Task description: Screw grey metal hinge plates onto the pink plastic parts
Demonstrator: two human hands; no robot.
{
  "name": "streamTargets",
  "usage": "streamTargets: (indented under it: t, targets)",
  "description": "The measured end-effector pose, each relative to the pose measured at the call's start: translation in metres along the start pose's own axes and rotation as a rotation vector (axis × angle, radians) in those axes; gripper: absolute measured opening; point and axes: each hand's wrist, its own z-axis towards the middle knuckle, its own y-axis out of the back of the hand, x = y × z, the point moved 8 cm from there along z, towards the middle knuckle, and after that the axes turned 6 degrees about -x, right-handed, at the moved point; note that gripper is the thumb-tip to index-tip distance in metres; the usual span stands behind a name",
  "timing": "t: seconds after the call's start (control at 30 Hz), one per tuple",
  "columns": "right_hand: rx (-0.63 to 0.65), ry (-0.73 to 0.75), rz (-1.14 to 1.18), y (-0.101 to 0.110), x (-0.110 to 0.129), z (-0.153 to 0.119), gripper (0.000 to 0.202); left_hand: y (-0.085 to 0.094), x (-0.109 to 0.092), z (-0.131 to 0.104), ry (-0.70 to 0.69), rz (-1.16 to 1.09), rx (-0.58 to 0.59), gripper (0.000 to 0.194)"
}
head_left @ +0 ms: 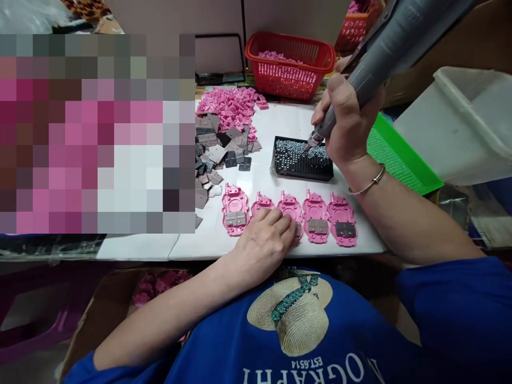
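My right hand (352, 117) is wrapped around a grey electric screwdriver (368, 69). Its tip points down into a black tray (302, 173) of small silver screws (292, 146). At the table's front edge my left hand (266, 240) lies with bent fingers over the middle of a row of pink plastic casings, partly covering the second casing (262, 200) and the third casing (288, 201). Grey plates sit in the casings, such as the dark plate (345, 230) in the rightmost one. My left fingertips are partly hidden.
Loose pink parts (228, 106) and grey plates (216, 154) are heaped left of the tray. Behind stands a red basket (290, 74) of pink pieces. To the right are a green basket (400, 165) and a whitish bin (452, 128). Blurred blocks cover the left side.
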Motion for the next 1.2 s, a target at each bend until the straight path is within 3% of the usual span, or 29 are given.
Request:
streamTargets:
  t: [0.53, 0.77, 0.97, 1.1, 1.2]
  targets:
    - [-0.004, 0.03, -0.095, 0.003, -0.017, 0.0, 0.048, -0.005, -0.003, -0.002, -0.023, -0.002, 0.019, 0.02]
    - [0.019, 0.017, -0.008, 0.001, -0.015, 0.003, 0.043, -0.001, -0.005, -0.001, -0.019, -0.034, 0.059, 0.033]
    - [0.053, 0.046, 0.158, -0.009, 0.029, -0.005, 0.021, -0.002, -0.006, -0.002, -0.028, -0.007, 0.072, 0.034]
    - [0.131, 0.013, 0.25, -0.019, 0.064, -0.038, 0.013, -0.004, -0.007, -0.003, -0.021, 0.0, 0.087, 0.03]
    - [0.23, -0.043, 0.266, -0.025, 0.073, -0.066, 0.014, -0.005, -0.006, -0.003, -0.009, 0.003, 0.099, 0.026]
